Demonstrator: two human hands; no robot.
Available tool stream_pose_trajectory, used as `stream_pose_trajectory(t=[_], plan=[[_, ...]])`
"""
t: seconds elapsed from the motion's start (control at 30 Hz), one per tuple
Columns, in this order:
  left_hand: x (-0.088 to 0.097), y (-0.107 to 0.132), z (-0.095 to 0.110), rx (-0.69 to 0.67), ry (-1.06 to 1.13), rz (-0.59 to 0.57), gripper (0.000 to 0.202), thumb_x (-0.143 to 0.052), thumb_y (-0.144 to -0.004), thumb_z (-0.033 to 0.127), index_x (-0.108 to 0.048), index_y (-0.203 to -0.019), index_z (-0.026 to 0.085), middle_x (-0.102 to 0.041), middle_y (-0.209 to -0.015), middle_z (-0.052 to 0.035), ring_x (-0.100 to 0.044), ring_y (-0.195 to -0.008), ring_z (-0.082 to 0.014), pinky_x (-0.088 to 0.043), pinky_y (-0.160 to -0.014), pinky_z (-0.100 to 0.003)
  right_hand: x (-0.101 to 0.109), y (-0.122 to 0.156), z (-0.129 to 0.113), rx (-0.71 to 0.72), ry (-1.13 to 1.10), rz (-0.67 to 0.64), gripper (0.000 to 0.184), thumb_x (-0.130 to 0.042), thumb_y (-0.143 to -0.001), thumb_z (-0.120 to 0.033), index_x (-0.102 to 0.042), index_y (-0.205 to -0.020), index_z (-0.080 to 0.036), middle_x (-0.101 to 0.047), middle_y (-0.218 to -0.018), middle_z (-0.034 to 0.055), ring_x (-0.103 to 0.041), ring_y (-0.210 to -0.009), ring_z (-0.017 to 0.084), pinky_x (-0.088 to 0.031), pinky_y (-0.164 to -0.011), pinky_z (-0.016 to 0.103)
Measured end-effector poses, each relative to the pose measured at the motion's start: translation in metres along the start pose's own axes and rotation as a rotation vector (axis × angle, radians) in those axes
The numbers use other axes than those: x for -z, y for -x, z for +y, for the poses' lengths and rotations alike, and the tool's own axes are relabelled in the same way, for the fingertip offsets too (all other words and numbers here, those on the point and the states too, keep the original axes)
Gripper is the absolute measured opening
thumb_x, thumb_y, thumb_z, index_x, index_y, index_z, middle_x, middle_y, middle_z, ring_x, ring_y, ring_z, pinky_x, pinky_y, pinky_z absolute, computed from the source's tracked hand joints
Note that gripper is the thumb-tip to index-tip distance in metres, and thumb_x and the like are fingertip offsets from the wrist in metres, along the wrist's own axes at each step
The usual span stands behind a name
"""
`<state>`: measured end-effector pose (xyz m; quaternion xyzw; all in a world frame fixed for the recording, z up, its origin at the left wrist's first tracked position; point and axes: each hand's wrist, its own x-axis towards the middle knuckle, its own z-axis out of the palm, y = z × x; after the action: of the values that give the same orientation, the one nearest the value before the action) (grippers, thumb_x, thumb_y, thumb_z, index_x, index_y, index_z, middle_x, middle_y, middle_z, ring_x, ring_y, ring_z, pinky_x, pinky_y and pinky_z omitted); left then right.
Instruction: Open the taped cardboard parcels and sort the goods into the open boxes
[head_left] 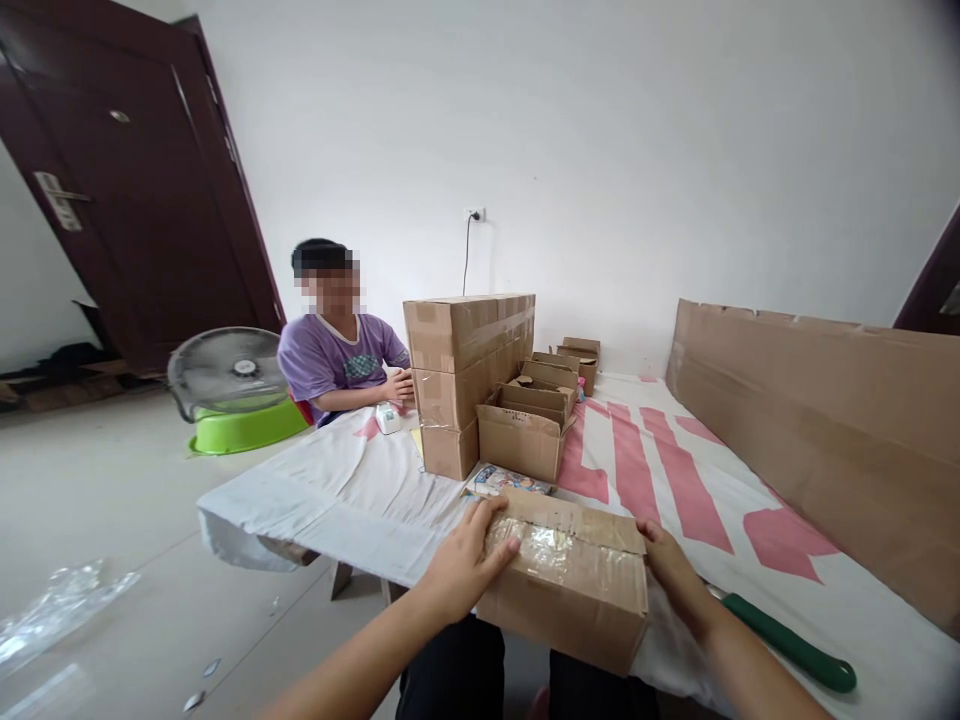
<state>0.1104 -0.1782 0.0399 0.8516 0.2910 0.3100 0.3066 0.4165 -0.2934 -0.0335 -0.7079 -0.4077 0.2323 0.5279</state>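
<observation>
A brown cardboard box (pixel 562 590) with shiny clear tape on its top sits at the near edge of the table, above my lap. My left hand (pixel 469 555) grips its left end, thumb on the taped top and fingers over the far corner. At the opposite end, my right hand (pixel 667 565) holds the far right corner by the top flap; part of that hand is hidden behind the box. Just beyond the box lies a flat printed packet (pixel 510 480). To the right of my right forearm rests a tool with a green handle (pixel 791 640), its other end partly covered.
Stacked taped boxes (pixel 450 385) form a wall mid-table, with several open boxes (pixel 521 440) beside it. A tall cardboard sheet (pixel 817 430) stands along the right. Across the table sits a person in a purple shirt (pixel 341 355), near a fan (pixel 240 370). Clear plastic (pixel 64 610) litters the floor.
</observation>
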Motion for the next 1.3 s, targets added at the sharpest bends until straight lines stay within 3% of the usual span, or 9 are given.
stream_pose_trajectory(t=[0.1,0.27,0.43,0.57,0.7,0.77,0.97,1.13,1.3], plan=[[-0.006,-0.002,-0.015,0.001,0.215,0.045,0.054,-0.051,-0.089,0.053,-0.047,-0.134,0.023,-0.051,-0.138,-0.012,-0.044,-0.132,-0.0325,-0.031,-0.113,-0.049,0.055,0.007,-0.001,0.026,0.214,-0.011,0.034,-0.061,-0.063,-0.053,-0.065,-0.076,-0.022,-0.07,-0.083,0.0056,-0.064,-0.084,0.026,-0.047,-0.08,0.036],[-0.022,-0.013,-0.041,0.003,0.786,-0.127,0.075,-0.053,-0.084,0.059,-0.03,-0.148,0.028,-0.031,-0.158,-0.0061,-0.024,-0.146,-0.0341,-0.021,-0.119,-0.05,0.122,0.025,0.022,-0.029,0.578,0.038,0.024,-0.067,-0.05,-0.028,-0.071,-0.074,-0.023,-0.071,-0.087,0.0099,-0.063,-0.093,0.034,-0.043,-0.083,0.041],[-0.043,-0.014,-0.053,-0.023,0.992,-0.084,0.079,-0.054,-0.081,0.063,-0.033,-0.148,0.026,-0.035,-0.156,-0.0073,-0.025,-0.145,-0.0378,-0.016,-0.12,-0.053,0.145,0.04,0.065,-0.005,0.894,-0.106,0.037,-0.058,-0.061,-0.015,-0.072,-0.091,-0.029,-0.072,-0.096,0.0067,-0.067,-0.093,0.029,-0.046,-0.078,0.035],[-0.047,-0.014,-0.055,-0.032,0.903,-0.024,0.076,-0.052,-0.082,0.062,-0.037,-0.146,0.023,-0.034,-0.157,-0.0079,-0.024,-0.146,-0.0377,-0.014,-0.12,-0.053,0.146,0.033,0.059,0.048,0.883,-0.114,0.039,-0.05,-0.073,-0.02,-0.071,-0.104,-0.03,-0.072,-0.105,0.0083,-0.068,-0.097,0.029,-0.049,-0.08,0.036],[-0.047,-0.015,-0.055,-0.042,0.851,0.004,0.073,-0.051,-0.083,0.061,-0.04,-0.145,0.024,-0.036,-0.156,-0.0074,-0.027,-0.145,-0.0364,-0.016,-0.12,-0.052,0.129,0.014,-0.005,-0.005,0.939,0.035,0.051,-0.04,-0.081,-0.023,-0.058,-0.13,-0.024,-0.07,-0.114,0.011,-0.068,-0.097,0.029,-0.052,-0.077,0.037],[-0.048,-0.014,-0.056,-0.038,0.845,0.004,0.072,-0.05,-0.084,0.06,-0.039,-0.145,0.025,-0.038,-0.155,-0.0069,-0.03,-0.144,-0.0362,-0.018,-0.119,-0.053,0.111,0.008,-0.048,0.114,0.897,0.077,0.053,-0.032,-0.087,-0.025,-0.049,-0.138,-0.023,-0.062,-0.132,0.0094,-0.064,-0.109,0.027,-0.052,-0.082,0.038],[-0.05,-0.014,-0.06,-0.046,0.869,0.002,0.072,-0.05,-0.084,0.06,-0.038,-0.146,0.025,-0.036,-0.156,-0.0074,-0.027,-0.145,-0.0364,-0.014,-0.12,-0.054,0.025,0.018,-0.159,0.599,0.834,-0.286,0.049,-0.033,-0.095,-0.022,-0.044,-0.142,-0.027,-0.065,-0.122,0.0072,-0.066,-0.098,0.018,-0.051,-0.084,0.03],[-0.049,-0.014,-0.06,-0.072,0.883,0.012,0.072,-0.05,-0.084,0.062,-0.04,-0.145,0.026,-0.037,-0.155,-0.0067,-0.026,-0.145,-0.0365,-0.015,-0.12,-0.053,-0.045,0.029,-0.204,0.765,1.18,-0.493,0.057,-0.049,-0.086,-0.011,-0.049,-0.138,-0.033,-0.067,-0.101,0.0057,-0.068,-0.078,0.019,-0.047,-0.065,0.026],[-0.046,-0.013,-0.06,-0.091,0.82,0.034,0.069,-0.047,-0.086,0.061,-0.041,-0.145,0.025,-0.036,-0.156,-0.0063,-0.021,-0.147,-0.0344,-0.008,-0.122,-0.052,-0.069,0.03,-0.217,0.81,1.328,-0.513,0.05,-0.048,-0.085,-0.01,-0.055,-0.132,-0.025,-0.068,-0.101,0.0103,-0.069,-0.081,0.022,-0.045,-0.062,0.027]])
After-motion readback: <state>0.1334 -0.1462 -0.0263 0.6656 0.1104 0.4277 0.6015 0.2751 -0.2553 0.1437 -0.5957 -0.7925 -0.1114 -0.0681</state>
